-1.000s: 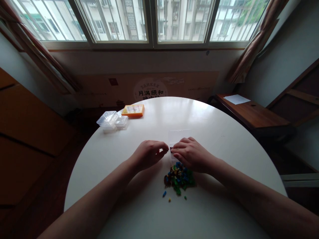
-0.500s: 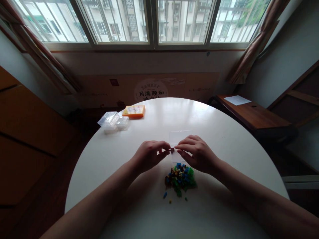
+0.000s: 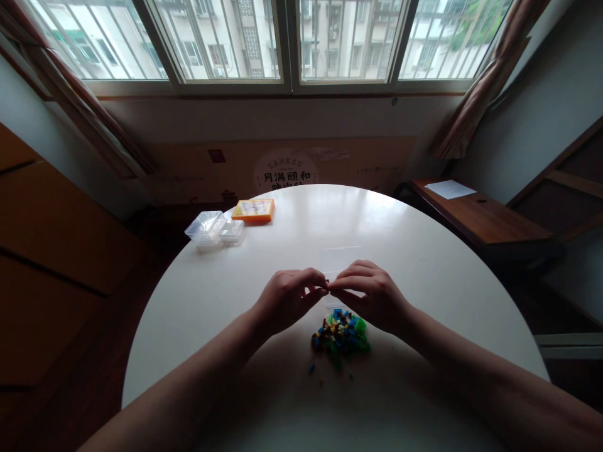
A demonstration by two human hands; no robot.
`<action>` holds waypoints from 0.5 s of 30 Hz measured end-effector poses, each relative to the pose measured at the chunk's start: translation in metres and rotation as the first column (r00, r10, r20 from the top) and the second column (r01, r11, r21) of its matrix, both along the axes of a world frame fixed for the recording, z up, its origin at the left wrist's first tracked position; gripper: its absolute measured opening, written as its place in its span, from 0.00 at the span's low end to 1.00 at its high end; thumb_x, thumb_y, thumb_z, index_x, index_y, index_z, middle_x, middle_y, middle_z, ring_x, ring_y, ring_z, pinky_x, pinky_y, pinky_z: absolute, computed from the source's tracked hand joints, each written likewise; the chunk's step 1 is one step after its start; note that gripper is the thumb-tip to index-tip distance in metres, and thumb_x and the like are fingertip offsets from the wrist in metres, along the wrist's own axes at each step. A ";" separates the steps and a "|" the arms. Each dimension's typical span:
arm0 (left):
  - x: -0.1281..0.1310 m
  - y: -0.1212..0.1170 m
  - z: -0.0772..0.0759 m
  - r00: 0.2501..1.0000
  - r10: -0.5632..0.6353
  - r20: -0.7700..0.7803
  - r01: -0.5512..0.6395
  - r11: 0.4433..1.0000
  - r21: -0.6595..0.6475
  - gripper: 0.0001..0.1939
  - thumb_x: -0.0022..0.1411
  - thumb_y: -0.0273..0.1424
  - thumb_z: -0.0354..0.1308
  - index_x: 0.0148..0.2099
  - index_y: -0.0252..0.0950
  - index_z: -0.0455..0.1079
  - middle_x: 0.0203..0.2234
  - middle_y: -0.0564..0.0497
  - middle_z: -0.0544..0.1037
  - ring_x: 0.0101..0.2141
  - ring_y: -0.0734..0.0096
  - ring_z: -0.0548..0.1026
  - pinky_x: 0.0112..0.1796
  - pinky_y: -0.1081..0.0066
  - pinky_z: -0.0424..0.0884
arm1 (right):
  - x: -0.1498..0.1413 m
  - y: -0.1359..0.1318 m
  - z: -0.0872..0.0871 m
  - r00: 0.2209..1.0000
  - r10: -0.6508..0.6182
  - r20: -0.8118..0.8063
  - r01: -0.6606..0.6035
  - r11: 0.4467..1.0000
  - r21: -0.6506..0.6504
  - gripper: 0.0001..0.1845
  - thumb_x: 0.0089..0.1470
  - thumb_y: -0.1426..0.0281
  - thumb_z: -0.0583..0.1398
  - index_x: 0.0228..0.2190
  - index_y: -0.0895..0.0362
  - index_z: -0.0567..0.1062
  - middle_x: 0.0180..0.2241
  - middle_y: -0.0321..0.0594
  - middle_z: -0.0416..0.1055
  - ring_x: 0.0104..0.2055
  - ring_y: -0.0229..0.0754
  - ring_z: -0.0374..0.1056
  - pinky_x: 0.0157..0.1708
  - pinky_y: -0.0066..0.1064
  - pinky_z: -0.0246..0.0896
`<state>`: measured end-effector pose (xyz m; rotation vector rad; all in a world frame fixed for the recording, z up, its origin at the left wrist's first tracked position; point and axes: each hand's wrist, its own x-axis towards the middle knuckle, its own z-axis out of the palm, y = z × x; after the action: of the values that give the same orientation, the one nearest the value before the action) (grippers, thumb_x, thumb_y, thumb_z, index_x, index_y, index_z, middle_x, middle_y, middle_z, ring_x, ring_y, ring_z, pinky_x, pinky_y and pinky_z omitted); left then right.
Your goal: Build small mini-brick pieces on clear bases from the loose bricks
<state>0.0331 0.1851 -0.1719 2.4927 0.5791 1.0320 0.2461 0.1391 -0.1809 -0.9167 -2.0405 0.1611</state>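
Observation:
Small brown building bricks (image 3: pixel 328 284) are mostly hidden between the fingertips of both hands, above a clear plastic sheet (image 3: pixel 340 256). My left hand (image 3: pixel 288 300) pinches them from the left with thumb and forefinger. From the right, the thumb and fingers of my right hand (image 3: pixel 372 292) close on the same spot, and the fingertips of the two hands meet. Just below the hands lies a heap of small building bricks (image 3: pixel 343 333) in blue, green, brown and yellow. A few loose pieces, among them a blue brick (image 3: pixel 311 368), lie nearer to me.
At the far left of the round white table (image 3: pixel 207 295) stand clear plastic boxes (image 3: pixel 207 227) and an orange box (image 3: pixel 253 211). Beyond the table on the right is a brown desk (image 3: pixel 494 216) with white paper (image 3: pixel 450 189) on it.
My right hand has come left and slightly down, closing on the brown bricks in the left fingertips. The bricks are now more covered. My left hand has shifted slightly right and down.

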 end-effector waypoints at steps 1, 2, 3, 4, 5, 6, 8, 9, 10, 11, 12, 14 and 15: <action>0.000 0.000 0.000 1.000 0.007 -0.001 -0.007 1.000 0.001 0.02 0.65 0.30 0.60 0.39 0.36 0.72 0.28 0.54 0.80 0.27 0.77 0.78 0.29 0.79 0.73 | -0.001 0.000 0.000 1.000 -0.005 -0.024 0.004 1.000 -0.021 0.06 0.59 0.69 0.63 0.38 0.53 0.81 0.34 0.39 0.79 0.35 0.39 0.72 0.38 0.34 0.65; 0.000 0.000 -0.001 1.000 0.010 -0.004 -0.010 1.000 -0.003 0.03 0.65 0.30 0.60 0.39 0.36 0.72 0.27 0.54 0.80 0.28 0.76 0.78 0.30 0.78 0.73 | -0.002 -0.001 0.000 0.998 -0.013 -0.056 0.010 0.999 -0.052 0.06 0.59 0.69 0.63 0.37 0.53 0.81 0.33 0.40 0.79 0.35 0.39 0.72 0.37 0.34 0.66; 0.000 0.000 -0.001 1.000 0.011 -0.010 -0.011 1.000 -0.013 0.03 0.64 0.30 0.61 0.40 0.36 0.72 0.28 0.53 0.80 0.28 0.76 0.79 0.30 0.78 0.73 | -0.002 -0.001 0.000 0.996 -0.024 -0.091 0.016 0.996 -0.088 0.06 0.59 0.69 0.63 0.37 0.54 0.81 0.33 0.40 0.79 0.35 0.39 0.72 0.37 0.33 0.66; -0.001 0.001 -0.001 1.000 0.013 -0.017 -0.013 1.000 -0.027 0.04 0.64 0.30 0.61 0.40 0.36 0.71 0.28 0.53 0.80 0.28 0.75 0.79 0.30 0.78 0.73 | -0.002 -0.002 0.001 0.993 -0.037 -0.113 0.023 0.992 -0.122 0.06 0.59 0.70 0.62 0.36 0.54 0.81 0.33 0.40 0.78 0.35 0.40 0.72 0.37 0.33 0.67; -0.002 0.002 -0.001 0.999 0.022 -0.026 -0.023 0.999 -0.039 0.05 0.63 0.31 0.62 0.41 0.36 0.71 0.29 0.53 0.80 0.28 0.75 0.79 0.29 0.77 0.73 | -0.002 -0.003 0.002 0.992 -0.056 -0.115 0.039 0.989 -0.146 0.06 0.58 0.70 0.62 0.36 0.54 0.81 0.34 0.40 0.78 0.36 0.40 0.72 0.37 0.33 0.67; -0.004 0.004 0.000 0.998 0.040 -0.041 -0.042 0.998 -0.044 0.06 0.62 0.31 0.63 0.41 0.36 0.71 0.30 0.53 0.80 0.28 0.75 0.79 0.29 0.77 0.72 | 0.000 -0.003 0.002 0.993 -0.081 -0.091 0.066 0.986 -0.156 0.06 0.58 0.70 0.62 0.36 0.54 0.81 0.34 0.40 0.78 0.36 0.40 0.72 0.37 0.33 0.67; -0.007 0.007 0.001 0.991 0.085 -0.102 -0.088 0.996 -0.026 0.07 0.61 0.31 0.64 0.39 0.36 0.71 0.29 0.53 0.80 0.26 0.75 0.77 0.27 0.78 0.70 | 0.003 -0.003 0.003 0.989 -0.141 0.041 0.146 0.980 -0.137 0.06 0.58 0.70 0.61 0.35 0.54 0.81 0.35 0.39 0.78 0.36 0.40 0.72 0.39 0.34 0.66; -0.009 0.009 0.001 0.984 0.100 -0.144 -0.102 0.995 -0.010 0.05 0.60 0.31 0.64 0.38 0.36 0.72 0.28 0.54 0.79 0.25 0.76 0.76 0.27 0.78 0.69 | 0.005 -0.002 0.003 0.976 -0.173 0.131 0.188 0.975 -0.116 0.06 0.58 0.70 0.61 0.35 0.54 0.81 0.35 0.39 0.78 0.36 0.40 0.72 0.39 0.35 0.64; -0.010 0.011 0.001 0.976 0.101 -0.192 -0.102 0.995 0.002 0.04 0.61 0.31 0.63 0.37 0.37 0.73 0.27 0.54 0.79 0.25 0.77 0.75 0.26 0.78 0.69 | 0.007 -0.002 0.003 0.954 -0.200 0.222 0.226 0.969 -0.098 0.07 0.58 0.71 0.61 0.34 0.54 0.81 0.35 0.39 0.78 0.36 0.41 0.72 0.39 0.35 0.63; -0.011 0.013 0.001 0.968 0.089 -0.236 -0.089 0.996 0.008 0.02 0.61 0.30 0.62 0.36 0.37 0.74 0.28 0.54 0.79 0.24 0.77 0.74 0.27 0.77 0.68 | 0.008 -0.001 0.003 0.927 -0.221 0.302 0.257 0.963 -0.085 0.07 0.58 0.71 0.60 0.34 0.54 0.81 0.35 0.39 0.78 0.36 0.41 0.72 0.39 0.36 0.63; -0.011 0.014 0.001 0.960 0.066 -0.272 -0.067 0.998 0.005 0.02 0.61 0.29 0.62 0.37 0.38 0.75 0.29 0.54 0.79 0.24 0.77 0.74 0.27 0.77 0.68 | 0.008 0.000 0.003 0.898 -0.235 0.373 0.282 0.956 -0.076 0.08 0.58 0.71 0.60 0.34 0.54 0.81 0.35 0.40 0.78 0.36 0.41 0.71 0.38 0.35 0.62; -0.010 0.014 0.001 0.948 0.019 -0.318 -0.023 1.000 -0.011 0.04 0.61 0.29 0.61 0.39 0.39 0.76 0.32 0.53 0.80 0.25 0.77 0.74 0.28 0.77 0.68 | 0.007 0.001 0.003 0.845 -0.256 0.470 0.320 0.946 -0.061 0.09 0.58 0.72 0.59 0.33 0.55 0.81 0.33 0.40 0.78 0.34 0.41 0.71 0.35 0.35 0.60; -0.010 0.014 0.000 0.944 0.006 -0.329 -0.012 1.000 -0.017 0.05 0.61 0.30 0.61 0.40 0.40 0.76 0.33 0.53 0.80 0.25 0.77 0.74 0.28 0.76 0.68 | 0.005 0.001 0.004 0.825 -0.265 0.499 0.336 0.940 -0.056 0.10 0.59 0.72 0.58 0.33 0.55 0.81 0.32 0.40 0.77 0.33 0.41 0.70 0.33 0.34 0.59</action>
<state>0.0236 0.1986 -0.1715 2.6663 0.6925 0.6090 0.2515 0.1404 -0.1772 -1.4783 -2.3197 -0.1147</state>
